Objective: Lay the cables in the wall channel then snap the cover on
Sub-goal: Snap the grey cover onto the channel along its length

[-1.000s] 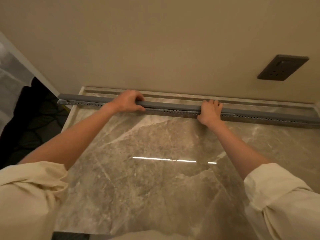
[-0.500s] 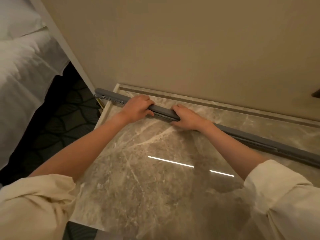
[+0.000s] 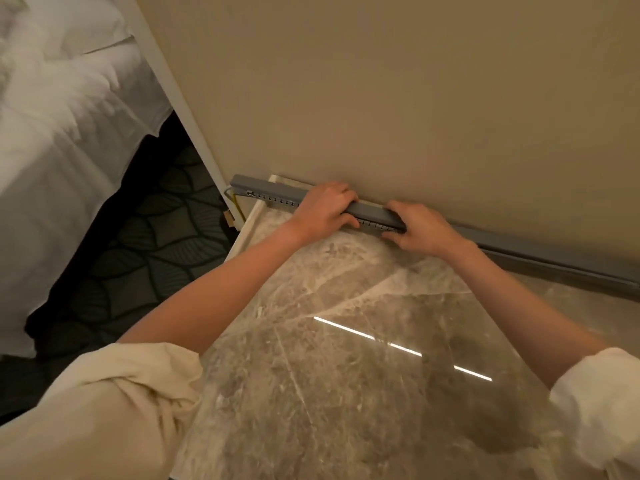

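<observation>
A long grey slotted cable channel [image 3: 273,199] lies along the back of the marble top where it meets the beige wall. Its grey cover [image 3: 372,211] sits on top of it and runs from the left end off to the right. My left hand [image 3: 323,211] is curled over the cover near the left end, fingers over the top. My right hand [image 3: 420,230] grips the cover just to the right of it, thumb on the slotted side. A yellowish cable [image 3: 235,199] loops out of the channel's left end. Cables inside the channel are hidden.
The marble top [image 3: 346,358] ends at a left edge [image 3: 242,233], beyond which are dark patterned carpet [image 3: 156,244] and a bed with white linen [image 3: 62,133]. The beige wall [image 3: 415,98] rises directly behind the channel.
My view has swung left. My right hand slid left along the cover until it sits close beside my left hand, which stays near the left end.
</observation>
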Demonstrator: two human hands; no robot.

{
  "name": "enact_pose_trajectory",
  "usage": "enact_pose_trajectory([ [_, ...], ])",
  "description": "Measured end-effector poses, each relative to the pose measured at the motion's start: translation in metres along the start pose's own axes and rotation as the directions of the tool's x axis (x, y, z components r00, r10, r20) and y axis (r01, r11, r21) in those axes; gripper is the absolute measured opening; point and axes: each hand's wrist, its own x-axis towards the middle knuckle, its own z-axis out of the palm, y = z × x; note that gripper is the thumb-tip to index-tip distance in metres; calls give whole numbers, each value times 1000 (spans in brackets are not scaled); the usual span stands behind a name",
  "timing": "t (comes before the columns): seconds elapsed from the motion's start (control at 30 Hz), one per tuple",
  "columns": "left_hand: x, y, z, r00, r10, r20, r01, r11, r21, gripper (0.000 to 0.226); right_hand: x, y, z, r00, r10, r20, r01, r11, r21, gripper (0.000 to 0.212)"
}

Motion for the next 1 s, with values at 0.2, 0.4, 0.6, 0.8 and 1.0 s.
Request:
enact_pose_trajectory([
  [0.2, 6, -10, 3, 999, 27, 34, -26, 999, -32, 43, 4, -1, 14, 986, -147, -83, 143, 988, -54, 43],
  [0.4, 5, -54, -28, 978, -53, 201, 59, 998, -24, 37, 7, -1, 15, 987, -145, -76, 142, 989, -38, 41],
  [0.6, 1, -73, -33, 981, -62, 182, 60, 998, 19, 29, 15, -11, 17, 994, -90, -54, 89, 996, -32, 36],
  [0.8, -4, -72, -30, 985, -34, 168, 26, 998, 51, 31, 31, -43, 21, 984, -124, -129, 123, 992, -19, 40],
  [1.0, -9, -71, -26, 994, 27, 103, -41, 990, 136, 28, 38, -60, 22, 984, -54, -168, 42, 996, -74, 33],
])
